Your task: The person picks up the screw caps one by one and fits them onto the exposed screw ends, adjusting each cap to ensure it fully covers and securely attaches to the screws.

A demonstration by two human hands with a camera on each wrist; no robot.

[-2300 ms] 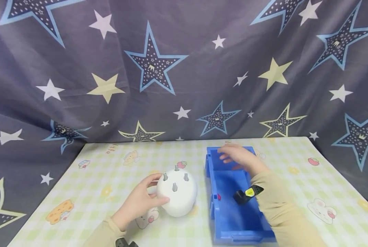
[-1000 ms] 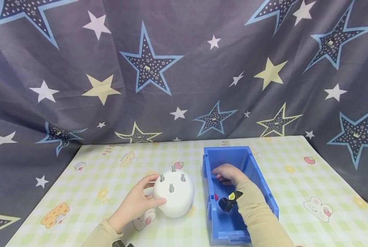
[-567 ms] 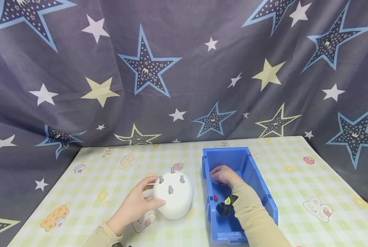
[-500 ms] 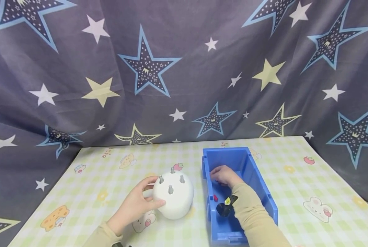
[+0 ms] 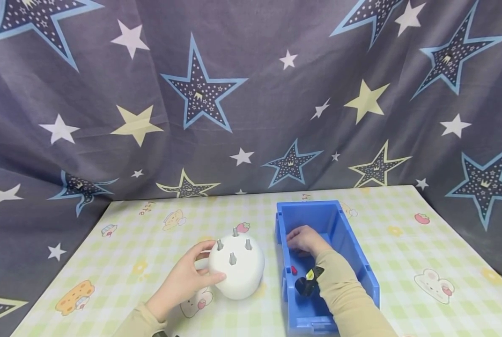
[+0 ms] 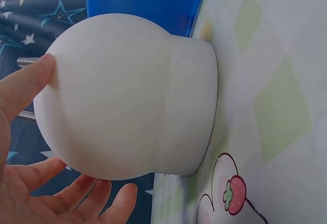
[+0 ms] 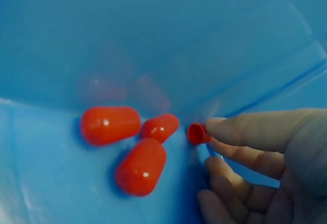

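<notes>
My left hand (image 5: pixel 192 271) holds a white, rounded body (image 5: pixel 240 281) standing on the table, thumb on one side and fingers on the other. Several grey threaded studs (image 5: pixel 232 258) stick up from its top. In the left wrist view, the white body (image 6: pixel 117 96) narrows to a short collar at the table. Down inside the blue bin (image 5: pixel 285 299), my right hand (image 5: pixel 307 239) is at work. In the right wrist view its thumb and finger pinch a small red cap (image 7: pixel 196 133), whose hollow end shows. Beside it lie three more red caps: one (image 7: pixel 110 125), another (image 7: pixel 141 168) and a smaller-looking one (image 7: pixel 159 127).
A light green checked cloth (image 5: pixel 120 262) with printed cartoons covers the table. The bin's raised walls surround the right hand. Behind the table hangs a dark curtain (image 5: pixel 251 117) with stars.
My right hand has come down from above the bin's far end to inside it, by the left wall. The left hand keeps hold of the white body, which stays in place.
</notes>
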